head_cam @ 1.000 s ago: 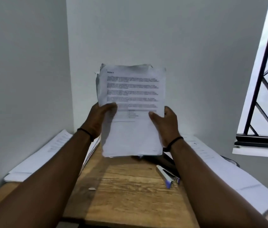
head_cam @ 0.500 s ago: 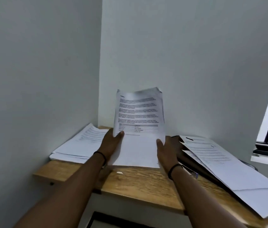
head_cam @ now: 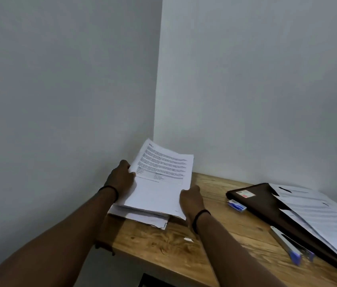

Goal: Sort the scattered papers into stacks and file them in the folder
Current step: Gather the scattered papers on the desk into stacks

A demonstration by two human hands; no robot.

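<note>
I hold a sheaf of printed papers (head_cam: 159,183) by its two sides, tilted low over another paper stack (head_cam: 142,217) that lies at the table's left corner. My left hand (head_cam: 122,181) grips the sheaf's left edge. My right hand (head_cam: 190,200) grips its lower right edge. A dark brown folder (head_cam: 267,206) lies at the right of the wooden table (head_cam: 184,255), with more printed sheets (head_cam: 316,212) spread over its right part.
A white and blue stapler (head_cam: 292,245) lies at the folder's near edge. A small blue and white box (head_cam: 236,205) sits by the folder's left corner. A paper scrap (head_cam: 188,239) lies on the wood. Walls close the corner behind and to the left.
The sheaf has come down from upright in mid-air to nearly flat over the left stack. My view has swung left, so the window is out of sight.
</note>
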